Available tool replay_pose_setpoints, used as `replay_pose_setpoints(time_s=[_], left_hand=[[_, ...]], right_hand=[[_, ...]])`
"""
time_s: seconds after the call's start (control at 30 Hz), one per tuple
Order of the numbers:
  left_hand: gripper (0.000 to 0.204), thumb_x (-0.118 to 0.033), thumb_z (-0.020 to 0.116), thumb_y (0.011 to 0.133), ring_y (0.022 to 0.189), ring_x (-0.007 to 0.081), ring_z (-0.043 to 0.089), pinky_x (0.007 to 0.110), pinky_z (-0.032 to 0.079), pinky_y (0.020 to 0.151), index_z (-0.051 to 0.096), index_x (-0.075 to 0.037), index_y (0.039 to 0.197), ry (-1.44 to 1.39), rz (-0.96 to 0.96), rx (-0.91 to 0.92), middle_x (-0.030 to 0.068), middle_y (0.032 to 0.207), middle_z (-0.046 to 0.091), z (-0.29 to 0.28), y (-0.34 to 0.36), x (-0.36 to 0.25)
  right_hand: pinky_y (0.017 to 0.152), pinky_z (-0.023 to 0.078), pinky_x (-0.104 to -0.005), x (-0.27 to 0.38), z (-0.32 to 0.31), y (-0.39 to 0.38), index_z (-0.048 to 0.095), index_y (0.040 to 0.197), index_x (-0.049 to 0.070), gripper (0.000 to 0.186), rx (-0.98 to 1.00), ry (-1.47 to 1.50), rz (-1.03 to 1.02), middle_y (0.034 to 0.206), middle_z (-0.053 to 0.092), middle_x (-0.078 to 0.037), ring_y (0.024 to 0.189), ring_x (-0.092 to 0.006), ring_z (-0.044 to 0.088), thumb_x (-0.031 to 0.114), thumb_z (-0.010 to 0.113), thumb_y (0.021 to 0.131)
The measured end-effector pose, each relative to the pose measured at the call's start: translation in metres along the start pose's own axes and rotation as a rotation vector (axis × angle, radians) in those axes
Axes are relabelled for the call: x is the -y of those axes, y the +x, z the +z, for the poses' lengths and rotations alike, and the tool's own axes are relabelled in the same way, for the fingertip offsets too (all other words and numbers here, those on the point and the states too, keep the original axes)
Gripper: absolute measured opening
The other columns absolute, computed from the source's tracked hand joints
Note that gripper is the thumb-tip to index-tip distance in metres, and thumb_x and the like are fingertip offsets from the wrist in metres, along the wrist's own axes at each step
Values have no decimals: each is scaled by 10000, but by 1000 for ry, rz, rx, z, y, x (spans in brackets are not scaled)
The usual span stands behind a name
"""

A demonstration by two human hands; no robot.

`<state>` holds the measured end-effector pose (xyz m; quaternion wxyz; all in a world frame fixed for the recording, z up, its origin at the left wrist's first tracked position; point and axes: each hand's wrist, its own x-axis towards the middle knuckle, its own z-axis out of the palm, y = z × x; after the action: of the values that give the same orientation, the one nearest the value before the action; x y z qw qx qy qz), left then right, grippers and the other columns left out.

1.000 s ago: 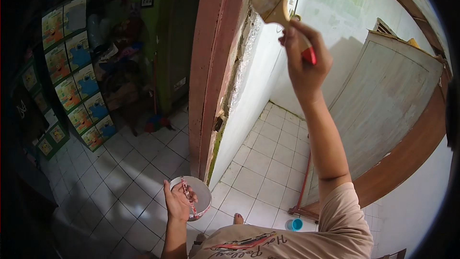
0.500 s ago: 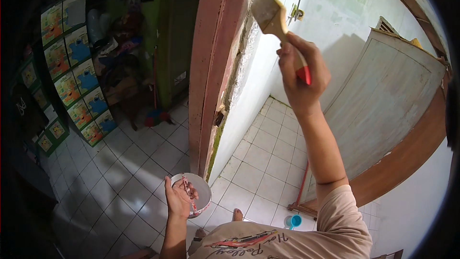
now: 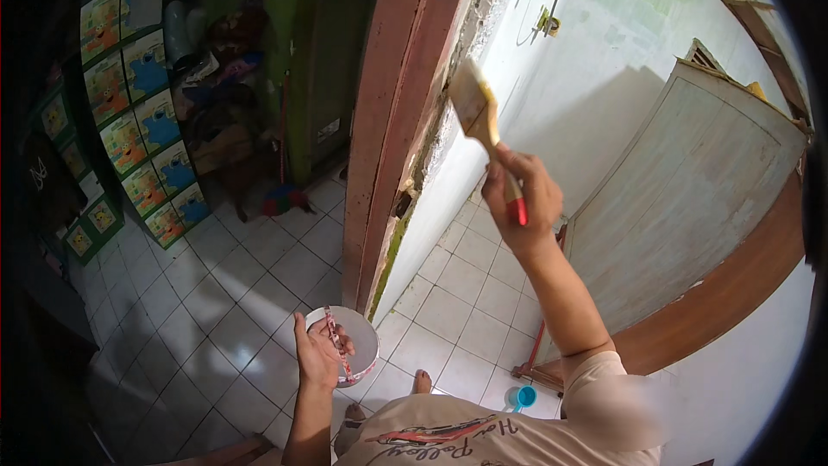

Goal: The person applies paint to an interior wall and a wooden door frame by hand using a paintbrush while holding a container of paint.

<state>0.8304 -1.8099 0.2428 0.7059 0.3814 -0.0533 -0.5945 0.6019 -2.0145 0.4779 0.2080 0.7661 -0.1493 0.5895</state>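
Observation:
A wide paintbrush (image 3: 473, 107) with a pale wooden handle and red tip is gripped in my right hand (image 3: 528, 198). Its bristles, whitish at the end, meet or nearly meet the rough plaster wall edge (image 3: 442, 134) beside the reddish-brown door frame (image 3: 390, 103). Low on the left, my left hand (image 3: 321, 354) is wrapped under the patterned strap of a round white bucket (image 3: 364, 341), fingers curled over the strap. The bucket hangs near the foot of the door frame; what lies inside looks pale.
A light blue dipper (image 3: 522, 396) stands on the tiled floor (image 3: 470, 328). A weathered grey door (image 3: 690, 173) leans out at right. Colourful patterned drawers (image 3: 142, 112) stand at left, with a broom (image 3: 286, 198) and a pile of cloth (image 3: 226, 86) beyond.
My right hand has moved down and slightly left with the paintbrush, bringing it lower along the wall edge. My left hand keeps the bucket at about the same place.

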Motion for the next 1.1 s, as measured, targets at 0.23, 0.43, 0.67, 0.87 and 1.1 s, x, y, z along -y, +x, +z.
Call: replay_pose_setpoints(time_s=[0.23,0.43,0.67,0.87,1.1], left_hand=[[725,-711,320,918,609,265,566,389,452,587,562,-28,944,-12,-11,31,85,759,567,0,1,4],[725,-707,315,923,606,266,560,394,448,583,561,-25,939,-13,9,30,89,768,565,-6,1,4],[729,-705,309,927,608,269,558,395,452,592,560,-20,940,-19,-11,16,92,771,562,-3,3,6],[735,-704,307,929,609,270,560,394,456,598,562,-14,944,-13,-19,23,94,768,561,-2,5,8],[732,-699,312,931,615,271,568,395,455,597,555,-10,977,-4,-6,-16,98,785,563,-6,5,7]], right_hand=[[516,495,-319,-2,17,1,609,1036,-10,332,-3,-27,-8,780,642,-121,620,-241,631,-57,724,728],[507,483,-313,16,15,-38,610,1015,-2,338,117,-13,65,771,628,-106,613,-232,621,-58,726,702],[514,488,-312,4,14,-15,601,1043,-16,351,-44,20,18,771,640,-124,607,-239,626,-78,715,716],[498,479,-314,18,24,-67,602,1034,-2,361,100,16,81,757,627,-106,597,-226,614,-63,727,702],[500,476,-321,32,6,-88,603,994,-1,308,212,121,225,745,623,-105,587,-231,617,-53,717,713]])
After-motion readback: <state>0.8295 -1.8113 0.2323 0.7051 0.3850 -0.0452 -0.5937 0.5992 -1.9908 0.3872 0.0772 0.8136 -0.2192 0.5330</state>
